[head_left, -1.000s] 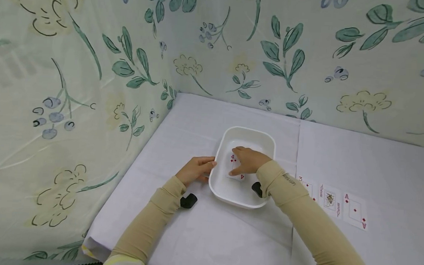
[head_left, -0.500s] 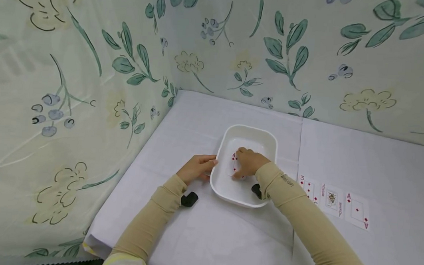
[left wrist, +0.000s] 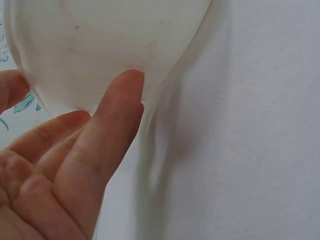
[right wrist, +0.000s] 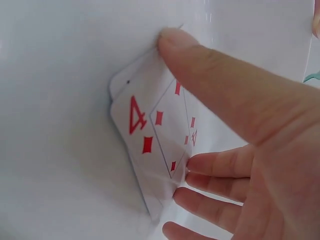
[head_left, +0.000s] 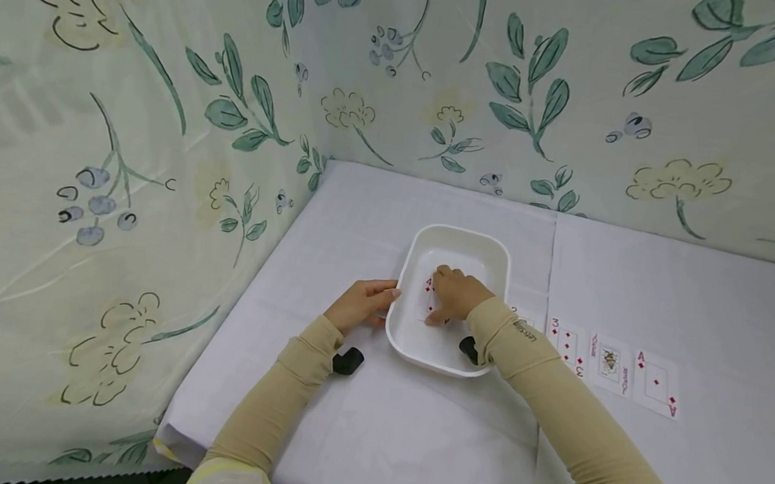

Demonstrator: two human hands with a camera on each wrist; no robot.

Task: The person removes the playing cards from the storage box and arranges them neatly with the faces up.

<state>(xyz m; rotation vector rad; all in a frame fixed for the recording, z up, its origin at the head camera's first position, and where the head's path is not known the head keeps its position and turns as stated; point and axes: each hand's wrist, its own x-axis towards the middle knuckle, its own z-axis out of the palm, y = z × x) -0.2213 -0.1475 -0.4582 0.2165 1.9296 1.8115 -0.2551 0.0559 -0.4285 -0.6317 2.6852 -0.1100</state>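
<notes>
A white plastic tray (head_left: 418, 346) stands on the white cloth. My left hand (head_left: 361, 304) holds its left rim; in the left wrist view the thumb (left wrist: 117, 107) lies on the tray wall and the other fingers are beyond the rim. Inside the tray my right hand (head_left: 460, 293) pinches a four of diamonds playing card (right wrist: 167, 132). Its thumb is at one edge of the card, the fingertips at the opposite edge. Beneath the four, the corner of another card (right wrist: 120, 82) sticks out. How many cards lie under it is hidden.
Right of the tray lie a three of diamonds (head_left: 566, 345), a joker (head_left: 610, 363) and an ace of diamonds (head_left: 656, 384) in a row. One more card (head_left: 524, 316) is partly covered by the right sleeve. Floral fabric (head_left: 394, 111) rises behind and at left.
My right thumb and fingers have drawn closer together on the four of diamonds. The left hand stays at the tray rim. The head view has shifted slightly.
</notes>
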